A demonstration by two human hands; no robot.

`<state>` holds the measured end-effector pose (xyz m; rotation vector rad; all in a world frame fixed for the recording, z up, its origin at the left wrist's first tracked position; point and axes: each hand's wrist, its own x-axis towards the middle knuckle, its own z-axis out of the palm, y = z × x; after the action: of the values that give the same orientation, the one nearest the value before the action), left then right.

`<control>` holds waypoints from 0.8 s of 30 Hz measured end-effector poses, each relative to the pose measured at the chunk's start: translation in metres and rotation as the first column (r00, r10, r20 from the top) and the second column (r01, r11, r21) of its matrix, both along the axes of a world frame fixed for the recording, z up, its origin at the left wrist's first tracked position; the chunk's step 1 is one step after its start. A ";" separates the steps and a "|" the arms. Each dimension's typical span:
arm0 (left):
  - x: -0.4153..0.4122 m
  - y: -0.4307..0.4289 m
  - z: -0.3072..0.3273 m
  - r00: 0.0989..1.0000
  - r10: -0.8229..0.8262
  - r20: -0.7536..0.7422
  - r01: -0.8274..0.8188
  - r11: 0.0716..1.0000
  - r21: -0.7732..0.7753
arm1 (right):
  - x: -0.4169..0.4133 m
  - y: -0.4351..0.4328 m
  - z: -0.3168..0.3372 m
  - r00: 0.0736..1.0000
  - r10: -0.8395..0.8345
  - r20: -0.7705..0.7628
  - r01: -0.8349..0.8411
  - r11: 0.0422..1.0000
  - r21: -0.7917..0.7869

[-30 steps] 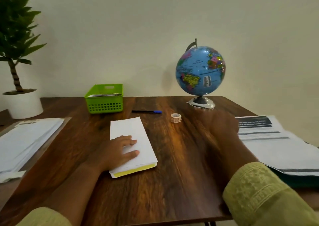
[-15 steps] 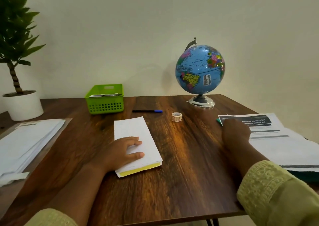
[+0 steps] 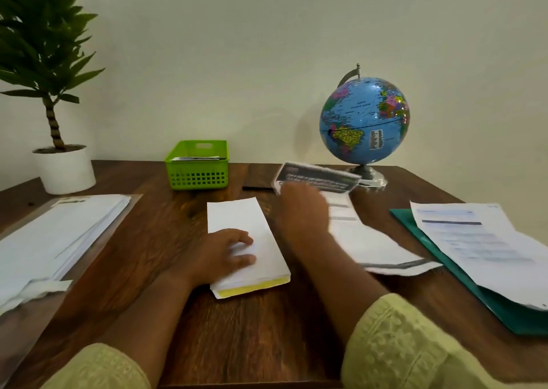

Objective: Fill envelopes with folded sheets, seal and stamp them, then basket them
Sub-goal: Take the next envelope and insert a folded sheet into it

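A white envelope (image 3: 241, 225) with a yellow strip at its near end lies at the table's middle. My left hand (image 3: 228, 252) rests flat on its near half, fingers spread. My right hand (image 3: 302, 210) grips a printed sheet (image 3: 355, 240) by its far end, which curls up off the table; the sheet is blurred and trails to the right. More printed sheets (image 3: 474, 240) lie on a green folder (image 3: 415, 234) at the right. A green basket (image 3: 197, 166) with something flat inside stands at the back.
A stack of white envelopes (image 3: 53, 240) lies on a clear sleeve at the left. A potted plant (image 3: 59, 163) stands at the back left, a globe (image 3: 364, 121) at the back right. A pen (image 3: 255, 188) lies behind the envelope, partly hidden by the sheet.
My right hand has taken the top sheet from the pile at the right and drawn it left toward the envelope. The tape roll is now hidden. My left hand has stayed on the envelope.
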<state>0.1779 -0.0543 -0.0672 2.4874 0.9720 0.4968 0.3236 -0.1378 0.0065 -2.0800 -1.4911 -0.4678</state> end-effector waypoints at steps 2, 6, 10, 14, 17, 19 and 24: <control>-0.003 -0.002 0.003 0.982 0.023 0.185 -0.010 0.997 -0.070 | -0.028 0.010 -0.009 0.995 0.099 -0.022 -0.101 0.992 -0.074; -0.011 -0.006 0.013 0.861 0.243 0.447 -0.101 0.943 -0.318 | -0.068 0.021 -0.025 0.976 0.201 -0.085 -0.212 0.966 -0.147; -0.007 -0.001 0.012 0.807 0.361 0.468 -0.147 0.889 -0.433 | -0.065 0.025 -0.022 0.957 0.226 -0.183 -0.264 0.939 -0.220; -0.007 0.014 0.002 0.840 0.384 0.383 -0.306 0.918 -0.251 | -0.016 0.023 0.004 0.941 0.299 -0.162 -0.339 0.863 -0.376; -0.007 0.021 -0.001 0.781 0.479 0.401 -0.464 0.875 -0.140 | 0.034 0.017 0.019 0.894 0.326 -0.306 -0.440 0.763 -0.473; -0.007 0.022 0.001 0.717 0.512 0.473 -0.546 0.834 -0.076 | 0.069 0.015 0.022 0.864 0.315 -0.393 -0.494 0.682 -0.539; -0.001 0.001 0.017 0.844 0.114 0.525 -0.342 0.868 0.361 | 0.130 0.013 -0.005 0.876 0.320 -0.360 -0.434 0.850 -0.300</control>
<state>0.1767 -0.0537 -0.0506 2.4062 1.0355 1.5037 0.4532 -0.1247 0.0015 -1.9281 -1.8497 0.2988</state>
